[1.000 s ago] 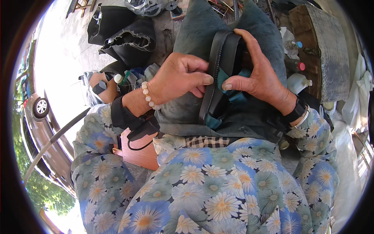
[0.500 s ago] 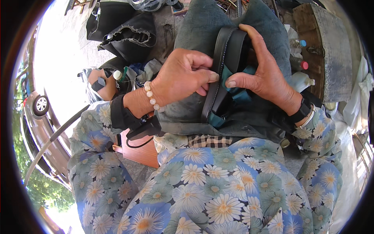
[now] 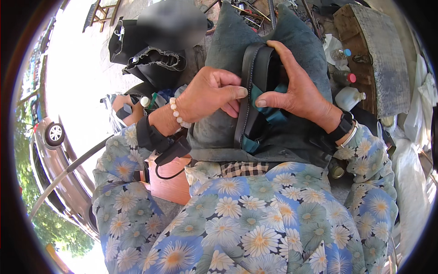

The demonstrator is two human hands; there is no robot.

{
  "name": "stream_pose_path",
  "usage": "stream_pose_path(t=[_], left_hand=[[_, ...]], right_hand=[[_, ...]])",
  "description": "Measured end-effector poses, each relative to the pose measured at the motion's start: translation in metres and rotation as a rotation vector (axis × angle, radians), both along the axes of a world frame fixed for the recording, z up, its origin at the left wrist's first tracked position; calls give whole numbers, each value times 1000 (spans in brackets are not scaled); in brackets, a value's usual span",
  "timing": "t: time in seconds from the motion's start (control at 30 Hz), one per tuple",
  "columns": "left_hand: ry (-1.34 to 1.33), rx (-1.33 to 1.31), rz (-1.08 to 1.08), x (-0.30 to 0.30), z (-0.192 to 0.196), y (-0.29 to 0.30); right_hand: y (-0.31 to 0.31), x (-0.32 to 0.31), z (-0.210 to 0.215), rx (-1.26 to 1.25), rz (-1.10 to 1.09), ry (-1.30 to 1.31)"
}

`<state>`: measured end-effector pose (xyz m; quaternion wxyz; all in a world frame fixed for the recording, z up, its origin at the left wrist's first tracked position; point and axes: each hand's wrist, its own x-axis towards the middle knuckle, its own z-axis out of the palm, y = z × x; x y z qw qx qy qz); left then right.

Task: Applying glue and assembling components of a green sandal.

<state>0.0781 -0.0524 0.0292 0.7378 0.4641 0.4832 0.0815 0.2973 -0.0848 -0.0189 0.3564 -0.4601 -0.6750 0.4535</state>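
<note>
A black sandal (image 3: 250, 68) with teal straps (image 3: 275, 116) stands on its side across my lap, over a dark green cloth (image 3: 214, 116). Pale stitches run in a row along its sole edge. My right hand (image 3: 296, 89) grips the sandal from the right, thumb on the strap side and fingers reaching over its far end. At the left of the sole, my left hand (image 3: 214, 93) is closed in a pinch, thumb against forefinger, close to the stitched edge. Whatever lies in that pinch is too small or hidden to make out.
Black boot-like pieces (image 3: 159, 64) lie at the far left, partly behind a blurred grey patch. Bottles, one with a red cap (image 3: 350, 78), stand at the right beside a worn wooden box (image 3: 388, 59). Tools (image 3: 251, 16) lie beyond my knees. A car (image 3: 64, 169) is at the left.
The whole view has shifted a little. My left thumb has drawn slightly back from the sole's edge. My right hand keeps its hold on the sandal. A blurred patch has appeared at the far left.
</note>
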Motion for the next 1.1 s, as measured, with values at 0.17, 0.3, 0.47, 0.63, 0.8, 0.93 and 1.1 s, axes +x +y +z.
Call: stream_pose_path(t=[0.17, 0.3, 0.47, 0.63, 0.8, 0.93, 1.1], left_hand=[[-8, -19, -62, -1, 0, 5], [26, -58, -73, 1, 1, 10], [115, -50, -37, 5, 3, 7], [145, -29, -1, 2, -1, 0], [117, -40, 54, 4, 2, 5], [62, -75, -27, 4, 5, 8], [21, -116, 6, -2, 0, 10]], right_hand=[[-2, 0, -1, 16, -1, -25], [-1, -1, -3, 15, -14, -45], [-2, -3, -7, 77, -7, -56], [-4, -6, -15, 84, -25, -38], [3, -5, -10, 98, -14, -40], [0, -1, -1, -95, 2, 27], [-2, -1, -2, -66, -8, 18]])
